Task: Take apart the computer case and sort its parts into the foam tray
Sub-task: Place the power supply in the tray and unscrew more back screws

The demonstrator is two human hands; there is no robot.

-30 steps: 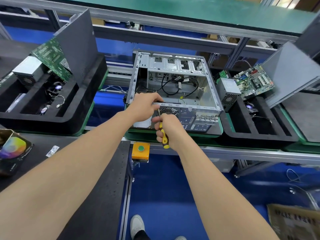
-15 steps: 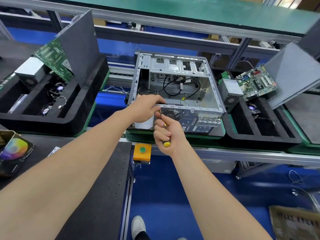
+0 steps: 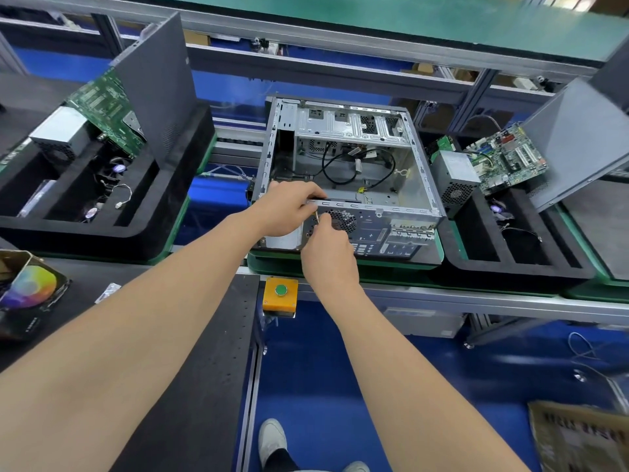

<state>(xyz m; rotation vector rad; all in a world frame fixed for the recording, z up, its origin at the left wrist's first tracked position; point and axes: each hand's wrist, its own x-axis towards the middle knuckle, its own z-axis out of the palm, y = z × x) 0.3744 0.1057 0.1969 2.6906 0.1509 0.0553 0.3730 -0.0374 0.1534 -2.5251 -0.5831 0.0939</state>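
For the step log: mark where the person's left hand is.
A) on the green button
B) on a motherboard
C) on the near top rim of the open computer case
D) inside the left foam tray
C: the left hand grips the near top rim of the computer case, beside the right hand holding the screwdriver.

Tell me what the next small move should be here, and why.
Probably turn the screwdriver to back out a rear-panel screw (hidden by the hands): the right hand holds its tip against the computer case beside the fan grille, while the left hand grips the case's top edge, steadying it.
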